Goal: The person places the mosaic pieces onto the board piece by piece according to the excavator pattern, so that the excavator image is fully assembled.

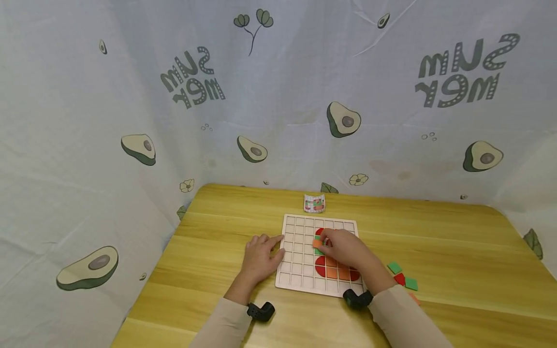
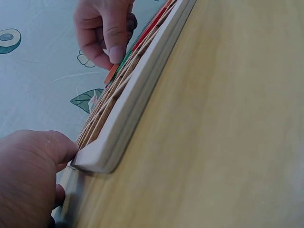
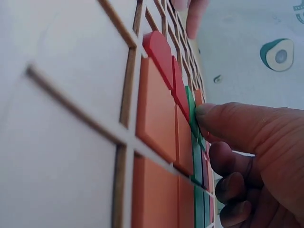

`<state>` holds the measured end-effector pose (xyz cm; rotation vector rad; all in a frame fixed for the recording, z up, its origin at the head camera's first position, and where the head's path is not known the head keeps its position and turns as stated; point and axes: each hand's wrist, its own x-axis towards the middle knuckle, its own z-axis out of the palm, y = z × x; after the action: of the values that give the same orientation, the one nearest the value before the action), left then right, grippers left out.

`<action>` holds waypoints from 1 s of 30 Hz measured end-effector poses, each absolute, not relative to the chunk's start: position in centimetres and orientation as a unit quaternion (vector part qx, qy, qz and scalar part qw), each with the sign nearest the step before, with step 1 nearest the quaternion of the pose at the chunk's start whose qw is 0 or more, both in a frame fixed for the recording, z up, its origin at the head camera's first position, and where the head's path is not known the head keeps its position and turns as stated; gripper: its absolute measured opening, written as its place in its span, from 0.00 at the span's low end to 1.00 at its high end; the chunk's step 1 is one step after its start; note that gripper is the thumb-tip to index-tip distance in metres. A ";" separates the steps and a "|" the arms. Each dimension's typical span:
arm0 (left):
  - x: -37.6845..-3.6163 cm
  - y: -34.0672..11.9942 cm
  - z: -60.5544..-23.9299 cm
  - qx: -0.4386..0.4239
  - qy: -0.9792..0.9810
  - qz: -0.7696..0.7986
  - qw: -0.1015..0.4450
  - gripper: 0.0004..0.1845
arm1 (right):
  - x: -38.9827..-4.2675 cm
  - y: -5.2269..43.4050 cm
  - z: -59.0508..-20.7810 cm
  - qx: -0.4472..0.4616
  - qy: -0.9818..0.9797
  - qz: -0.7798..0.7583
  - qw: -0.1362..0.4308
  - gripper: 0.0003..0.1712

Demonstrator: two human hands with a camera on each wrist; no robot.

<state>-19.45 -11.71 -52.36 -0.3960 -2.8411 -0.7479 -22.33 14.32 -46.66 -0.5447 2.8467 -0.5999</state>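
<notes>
A pale wooden grid board (image 1: pixel 300 285) lies on the table, with red, green and orange tiles set in its right half. My left hand (image 1: pixel 261 258) rests at the board's left edge, thumb and forefinger extended and touching the rim. My right hand (image 1: pixel 345 246) reaches over the board and pinches an orange square tile (image 1: pixel 317 243) between thumb and fingers. In the left wrist view, that orange tile (image 2: pixel 111 75) is tilted, close over the grid next to a green tile. Beneath the right hand are red rounded tiles (image 1: pixel 320 267) and orange squares (image 1: pixel 331 272); the hand hides part of the pattern.
Loose green tiles (image 1: pixel 411 283), a red tile (image 1: pixel 399 279) and an orange tile (image 1: pixel 414 298) lie on the table (image 1: pixel 470 270) right of the board, beside the right forearm. A small patterned card (image 1: pixel 314 204) stands behind the board. A printed curtain (image 1: pixel 287 96) hangs beyond the table.
</notes>
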 end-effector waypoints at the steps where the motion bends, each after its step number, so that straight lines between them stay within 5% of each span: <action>1: -19.4 -11.7 -52.3 -0.132 -0.955 -0.251 0.088 0.22 | -22.5 14.1 -46.7 -0.182 0.958 -0.203 0.092 0.12; 30: -19.5 -11.6 -52.4 -0.128 -0.957 -0.248 0.082 0.22 | -22.1 14.9 -46.9 -0.155 0.962 -0.219 0.055 0.15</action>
<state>-19.51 -11.58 -52.41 -0.3836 -2.8591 -0.7401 -22.06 14.92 -46.91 -0.4716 2.9198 -0.6640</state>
